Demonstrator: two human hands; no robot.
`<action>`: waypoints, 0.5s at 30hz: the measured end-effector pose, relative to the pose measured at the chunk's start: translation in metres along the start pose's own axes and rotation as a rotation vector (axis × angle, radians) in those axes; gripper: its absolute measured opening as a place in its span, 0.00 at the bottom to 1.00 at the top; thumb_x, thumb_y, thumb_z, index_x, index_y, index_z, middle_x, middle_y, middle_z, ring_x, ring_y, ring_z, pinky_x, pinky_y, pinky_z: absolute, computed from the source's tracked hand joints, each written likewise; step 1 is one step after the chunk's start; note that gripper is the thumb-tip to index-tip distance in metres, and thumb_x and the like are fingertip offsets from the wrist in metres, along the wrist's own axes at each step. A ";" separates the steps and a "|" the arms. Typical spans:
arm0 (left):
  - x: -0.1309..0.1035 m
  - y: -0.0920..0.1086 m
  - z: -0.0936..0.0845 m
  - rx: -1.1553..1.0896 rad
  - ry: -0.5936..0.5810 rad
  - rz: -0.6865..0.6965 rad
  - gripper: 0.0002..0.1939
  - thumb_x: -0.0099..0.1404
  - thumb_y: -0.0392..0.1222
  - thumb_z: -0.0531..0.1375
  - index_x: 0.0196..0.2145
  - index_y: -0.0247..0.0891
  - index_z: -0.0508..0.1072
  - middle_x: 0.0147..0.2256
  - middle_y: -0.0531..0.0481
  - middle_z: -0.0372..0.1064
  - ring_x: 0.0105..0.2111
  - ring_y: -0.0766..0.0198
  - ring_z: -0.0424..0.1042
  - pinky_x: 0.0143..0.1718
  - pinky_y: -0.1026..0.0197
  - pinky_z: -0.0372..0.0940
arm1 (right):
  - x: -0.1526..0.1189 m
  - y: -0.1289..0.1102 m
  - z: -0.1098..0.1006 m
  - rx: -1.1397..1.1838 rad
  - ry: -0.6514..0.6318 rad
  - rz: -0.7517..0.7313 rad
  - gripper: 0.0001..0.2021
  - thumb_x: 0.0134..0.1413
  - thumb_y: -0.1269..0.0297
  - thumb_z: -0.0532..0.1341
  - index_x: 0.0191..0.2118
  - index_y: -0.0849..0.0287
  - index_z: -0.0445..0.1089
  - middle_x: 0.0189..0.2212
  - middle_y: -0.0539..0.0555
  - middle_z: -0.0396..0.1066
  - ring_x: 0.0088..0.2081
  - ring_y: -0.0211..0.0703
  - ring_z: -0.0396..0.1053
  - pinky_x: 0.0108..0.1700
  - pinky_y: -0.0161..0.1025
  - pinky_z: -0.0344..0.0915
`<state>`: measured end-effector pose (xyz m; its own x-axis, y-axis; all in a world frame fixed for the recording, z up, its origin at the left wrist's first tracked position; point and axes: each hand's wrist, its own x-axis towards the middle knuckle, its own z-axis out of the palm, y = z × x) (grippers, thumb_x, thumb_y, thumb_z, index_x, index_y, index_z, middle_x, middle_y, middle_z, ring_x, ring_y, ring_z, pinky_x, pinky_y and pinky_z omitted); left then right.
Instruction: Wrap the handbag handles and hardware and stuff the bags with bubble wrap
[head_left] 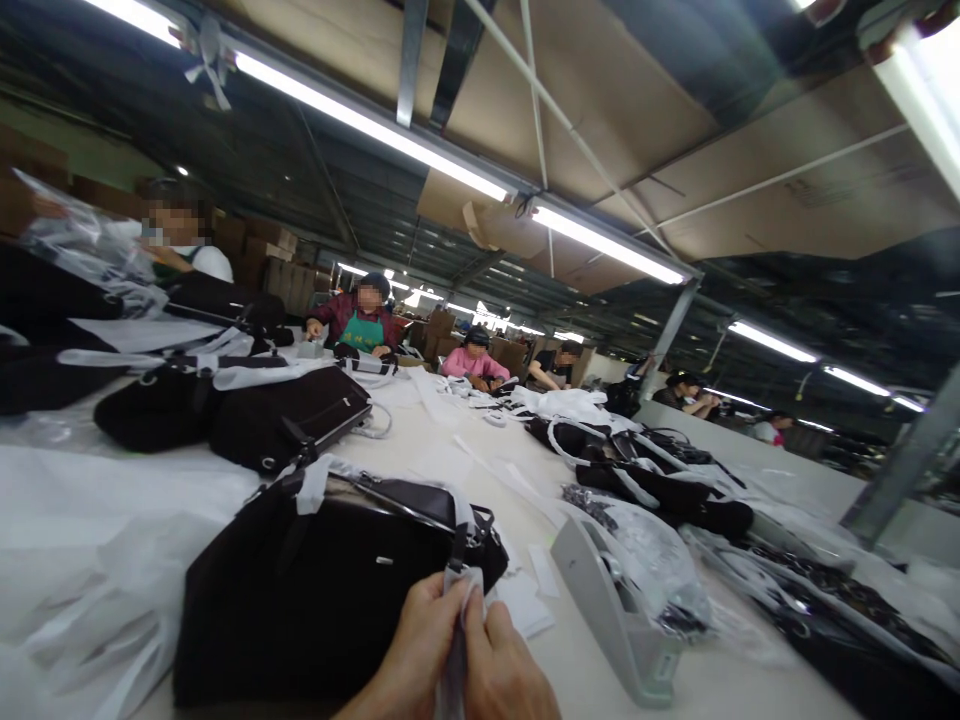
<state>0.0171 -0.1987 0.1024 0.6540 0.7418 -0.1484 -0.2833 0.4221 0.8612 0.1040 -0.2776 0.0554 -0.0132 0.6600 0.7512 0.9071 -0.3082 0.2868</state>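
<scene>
A black handbag with a small metal tag lies on the white table in front of me. White wrapping paper covers part of its strap near the bag's right end. My left hand pinches this wrapped strap from the left side. From the right, my right hand pinches the same spot, thumbs close together. Below the hands the wrapped strap hangs down out of view. More white wrap is on the handle at the bag's top.
A grey tape dispenser stands to the right, beside a clear plastic bag of small parts. More black handbags lie at the left and black bags at the right. White sheets cover the near left. Several people sit farther along the table.
</scene>
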 end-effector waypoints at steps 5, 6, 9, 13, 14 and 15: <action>-0.002 0.008 0.002 0.109 -0.070 0.065 0.24 0.48 0.60 0.67 0.31 0.36 0.74 0.27 0.52 0.68 0.30 0.60 0.66 0.32 0.62 0.60 | 0.006 0.002 0.001 0.114 0.016 0.070 0.25 0.54 0.83 0.49 0.57 0.65 0.66 0.33 0.62 0.76 0.25 0.49 0.74 0.20 0.36 0.69; -0.001 0.007 0.002 0.137 -0.095 0.087 0.24 0.46 0.60 0.68 0.31 0.35 0.74 0.28 0.51 0.69 0.32 0.60 0.67 0.34 0.61 0.61 | 0.005 -0.001 0.001 0.129 0.022 0.075 0.26 0.53 0.83 0.50 0.57 0.65 0.65 0.34 0.63 0.76 0.25 0.49 0.74 0.21 0.36 0.70; 0.006 0.002 -0.004 0.194 -0.088 0.147 0.26 0.44 0.62 0.68 0.29 0.35 0.73 0.28 0.49 0.71 0.34 0.57 0.68 0.36 0.60 0.63 | 0.000 -0.016 0.004 0.132 0.012 0.063 0.29 0.50 0.83 0.52 0.60 0.66 0.62 0.40 0.66 0.77 0.29 0.50 0.76 0.26 0.36 0.72; 0.014 -0.003 -0.026 0.239 -0.162 0.088 0.26 0.46 0.63 0.69 0.30 0.36 0.75 0.29 0.49 0.74 0.33 0.56 0.70 0.38 0.60 0.64 | 0.001 -0.008 -0.005 0.385 -0.176 0.050 0.23 0.54 0.72 0.57 0.57 0.64 0.67 0.39 0.62 0.78 0.27 0.47 0.75 0.23 0.34 0.69; 0.016 -0.003 -0.032 0.240 -0.205 0.038 0.26 0.46 0.63 0.69 0.31 0.36 0.76 0.29 0.49 0.75 0.33 0.56 0.71 0.37 0.60 0.65 | 0.003 0.008 -0.012 0.529 -0.251 0.075 0.20 0.56 0.67 0.58 0.55 0.61 0.69 0.37 0.58 0.78 0.26 0.43 0.74 0.23 0.32 0.67; 0.017 -0.001 -0.038 0.239 -0.238 -0.012 0.27 0.45 0.63 0.70 0.32 0.36 0.76 0.30 0.49 0.75 0.33 0.56 0.72 0.37 0.61 0.65 | 0.007 0.029 -0.022 0.680 -0.315 0.135 0.17 0.59 0.62 0.57 0.52 0.57 0.72 0.35 0.54 0.77 0.26 0.40 0.72 0.25 0.30 0.66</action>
<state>0.0023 -0.1669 0.0806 0.8099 0.5829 -0.0661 -0.1203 0.2752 0.9538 0.1213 -0.2968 0.0817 0.1447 0.8424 0.5191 0.9531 0.0224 -0.3019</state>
